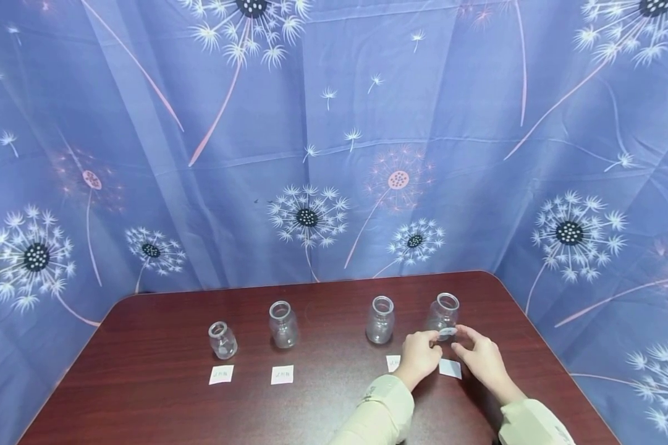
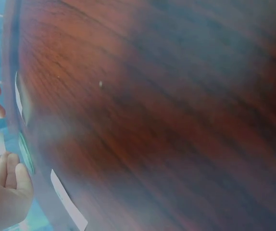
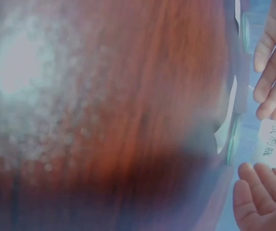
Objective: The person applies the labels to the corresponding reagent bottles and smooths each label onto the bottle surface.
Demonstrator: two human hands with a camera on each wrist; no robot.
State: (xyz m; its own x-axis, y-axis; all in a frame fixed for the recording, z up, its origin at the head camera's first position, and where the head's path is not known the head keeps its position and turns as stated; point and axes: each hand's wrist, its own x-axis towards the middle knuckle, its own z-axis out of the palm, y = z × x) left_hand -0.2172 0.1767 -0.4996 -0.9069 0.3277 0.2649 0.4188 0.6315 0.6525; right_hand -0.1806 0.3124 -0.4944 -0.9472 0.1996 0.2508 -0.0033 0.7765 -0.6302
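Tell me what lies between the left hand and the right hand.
Between the left hand and the right hand, the head view shows a small pale label and, lower in the picture, a white card on the table.

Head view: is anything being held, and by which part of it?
A small white label, apparently pinched at its two opposite ends: the left hand has its left end, the right hand its right.
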